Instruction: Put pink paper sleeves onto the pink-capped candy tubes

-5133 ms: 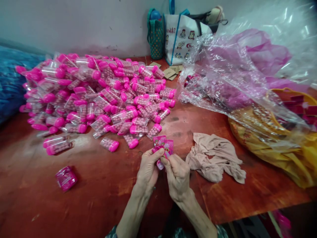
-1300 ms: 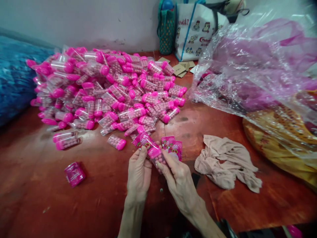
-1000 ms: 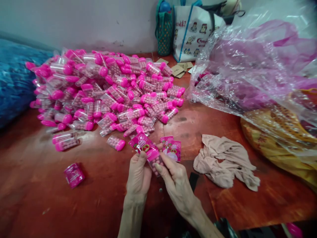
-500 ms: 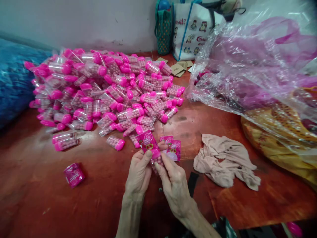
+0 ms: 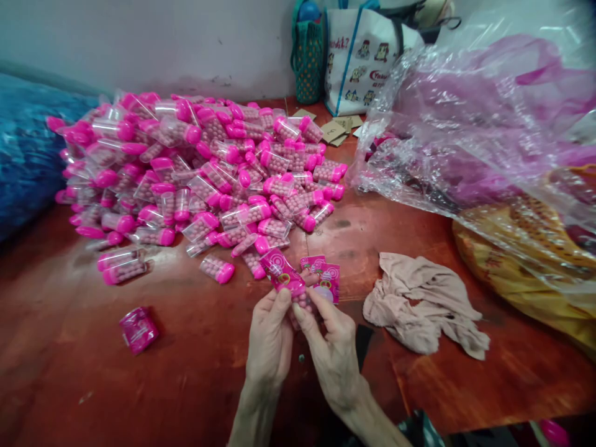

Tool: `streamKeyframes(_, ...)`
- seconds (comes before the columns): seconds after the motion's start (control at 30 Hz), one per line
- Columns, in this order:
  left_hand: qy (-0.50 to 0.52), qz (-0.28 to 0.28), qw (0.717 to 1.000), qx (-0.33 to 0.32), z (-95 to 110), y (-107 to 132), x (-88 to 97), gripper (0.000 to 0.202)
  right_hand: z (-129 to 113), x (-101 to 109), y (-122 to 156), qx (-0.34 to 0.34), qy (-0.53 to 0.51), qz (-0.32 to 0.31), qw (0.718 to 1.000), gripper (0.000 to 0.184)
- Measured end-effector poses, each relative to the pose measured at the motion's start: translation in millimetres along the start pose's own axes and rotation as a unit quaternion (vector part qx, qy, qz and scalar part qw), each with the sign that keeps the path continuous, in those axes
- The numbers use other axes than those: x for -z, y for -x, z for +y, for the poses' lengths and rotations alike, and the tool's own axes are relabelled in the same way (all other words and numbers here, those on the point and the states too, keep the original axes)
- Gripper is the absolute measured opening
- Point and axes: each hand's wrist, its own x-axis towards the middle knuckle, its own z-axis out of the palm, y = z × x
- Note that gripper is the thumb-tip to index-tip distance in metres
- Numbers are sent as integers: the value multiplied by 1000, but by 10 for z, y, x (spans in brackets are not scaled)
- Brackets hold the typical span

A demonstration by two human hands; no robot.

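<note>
Both my hands meet at the lower middle over a red-brown table [image 5: 195, 347]. Between them is a small clear candy tube [image 5: 302, 300] with a pink cap, and a pink printed label [image 5: 282, 273] lies along its upper side. My left hand [image 5: 270, 338] pinches the tube and label from the left. My right hand [image 5: 333, 344] pinches the tube from the right. Just behind the fingers lies a short stack of pink labels [image 5: 326, 276]. A big heap of candy tubes [image 5: 195, 167] with pink caps covers the table's far left.
A crumpled beige cloth [image 5: 423, 301] lies right of my hands. One pink wrapped packet [image 5: 138, 329] sits alone at the left. Clear and pink plastic bags [image 5: 470, 130] over a yellow sack [image 5: 526, 279] fill the right. Tote bags [image 5: 358, 56] stand by the wall.
Five seconds ago my hands held only labels; now they hold a candy tube with a label on it. In the last second the label has tilted and moved slightly right.
</note>
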Motion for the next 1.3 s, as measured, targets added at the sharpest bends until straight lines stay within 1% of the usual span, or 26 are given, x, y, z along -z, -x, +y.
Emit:
streamKeyframes(0.1, -10, 11, 1000, 1, 46, -7, 39, 24, -26, 3, -12, -24, -31, -36, 999, 24)
streamKeyframes(0.17, -26, 18, 1000, -3, 71, -19, 47, 24, -46, 13, -24, -41, -63, -66, 995, 22)
streamKeyframes(0.23, -50, 20, 999, -6, 76, -27, 37, 22, -63, 31, -37, -55, -88, -82, 991, 22)
streamKeyframes(0.37, -82, 8, 997, -5, 41, -21, 9, 20, -66, 61, -58, -79, -124, -83, 986, 21)
streamKeyframes(0.5, -63, 7, 998, -11, 43, -25, 26, 18, -6, 29, -63, -134, -203, -72, 967, 21)
streamKeyframes(0.57, -52, 7, 999, -13, 78, -41, 37, 18, 22, -1, -58, -146, -227, -63, 961, 23)
streamKeyframes(0.67, -47, 10, 999, -11, 139, -58, 26, 24, 28, -41, -36, -119, -199, -74, 970, 26)
streamKeyframes(0.73, -52, 18, 998, -11, 155, -46, -6, 27, 12, -61, -9, -101, -167, -83, 977, 22)
streamKeyframes(0.8, -68, 21, 997, -14, 138, -10, -50, 27, -4, -75, 25, -100, -154, -77, 980, 19)
streamKeyframes(0.93, -75, 16, 997, -21, 67, 81, -112, 26, -39, -56, 80, -102, -157, -59, 981, 19)
streamKeyframes(1.03, -54, 13, 998, -21, 63, 105, -94, 27, -87, -5, 83, -87, -141, -63, 984, 19)
streamKeyframes(1.13, -41, 17, 999, -29, 113, 78, -40, 31, -128, 34, 65, -86, -111, -78, 987, 19)
streamKeyframes(1.3, -61, 33, 997, -20, 168, 15, -18, 28, -140, 29, 55, -91, -86, -92, 988, 21)
